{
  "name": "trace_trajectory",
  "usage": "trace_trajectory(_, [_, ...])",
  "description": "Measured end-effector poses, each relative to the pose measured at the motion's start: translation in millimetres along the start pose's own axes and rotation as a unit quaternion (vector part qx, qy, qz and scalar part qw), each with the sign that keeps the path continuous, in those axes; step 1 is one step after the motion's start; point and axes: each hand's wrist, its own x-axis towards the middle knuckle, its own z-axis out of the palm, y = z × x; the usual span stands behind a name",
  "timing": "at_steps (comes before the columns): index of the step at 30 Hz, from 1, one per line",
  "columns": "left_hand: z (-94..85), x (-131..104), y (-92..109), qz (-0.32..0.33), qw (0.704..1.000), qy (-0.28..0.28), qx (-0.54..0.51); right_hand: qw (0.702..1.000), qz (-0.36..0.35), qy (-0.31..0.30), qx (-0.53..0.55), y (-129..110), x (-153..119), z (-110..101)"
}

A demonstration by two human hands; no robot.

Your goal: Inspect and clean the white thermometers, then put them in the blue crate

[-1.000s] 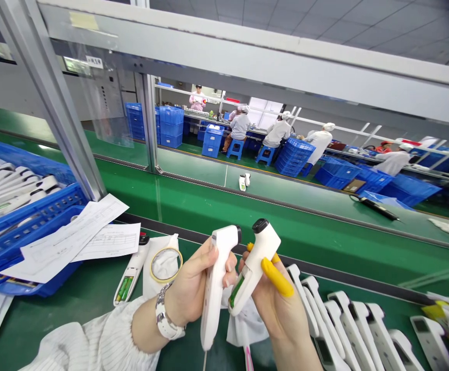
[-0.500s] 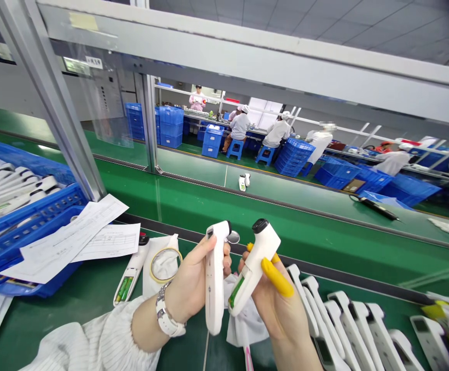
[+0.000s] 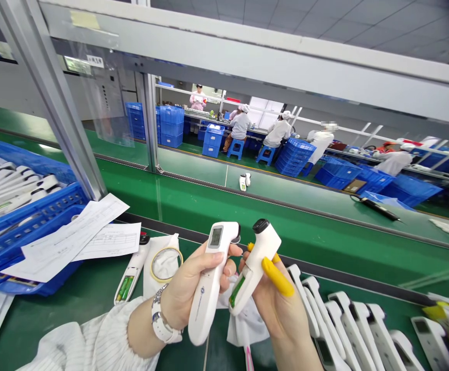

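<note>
Both hands are raised over the green table, each clamped on a white handheld thermometer. The left hand (image 3: 189,288), a watch at its wrist, grips a thermometer with its display facing up (image 3: 211,278); the right hand (image 3: 276,304), yellow finger cots on two fingers, grips a second thermometer (image 3: 253,265) turned so its green-lined underside and dark sensor tip show. The two units sit just beside each other, heads nearly touching. Below them lies a white cloth (image 3: 247,322). To the right, a row of thermometers (image 3: 348,324) lies side by side on the table; to the left lie another single unit (image 3: 130,275), a roll of tape (image 3: 166,264), loose paperwork (image 3: 73,237) and a blue crate (image 3: 12,206) full of units. Judging by crate and row, much handling seems left. Beyond the conveyor belt (image 3: 286,226), seated workers in white (image 3: 278,131) face away among stacked blue bins.
</note>
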Motion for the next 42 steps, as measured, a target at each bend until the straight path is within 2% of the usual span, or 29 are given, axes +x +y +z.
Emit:
trace_trajectory(10, [-5.5,0.1,-1.5,0.016,0.994,-0.101,0.024,1.0,-0.01,-0.002,-0.018,1.8,3.2,-2.5])
trace_trajectory(18, [-2.1,-2.6,0.5,0.019,0.992,-0.121,0.005,0.999,0.0,-0.044,-0.013,1.6,2.5,-8.7])
trace_trajectory(27, [-3.3,-2.1,-1.6,0.045,0.993,-0.107,0.017,1.0,0.008,-0.014,0.002,3.5,3.1,-6.7])
trace_trajectory(31, [-4.4,-0.6,-1.8,0.047,0.991,-0.119,0.027,1.0,0.007,-0.028,-0.007,2.8,3.0,-6.8])
trace_trajectory(35, [-8.8,2.8,-2.6,0.036,0.987,-0.152,0.042,1.0,0.007,0.002,-0.002,1.7,1.9,-2.9])
trace_trajectory(38, [-14.2,6.9,-3.3,0.04,0.991,-0.119,0.041,1.0,0.009,0.021,-0.004,1.0,0.3,0.5])
trace_trajectory(42, [-18.8,10.8,-2.8,0.019,0.998,-0.063,0.013,1.0,0.01,0.012,-0.013,-0.5,-2.6,1.6])
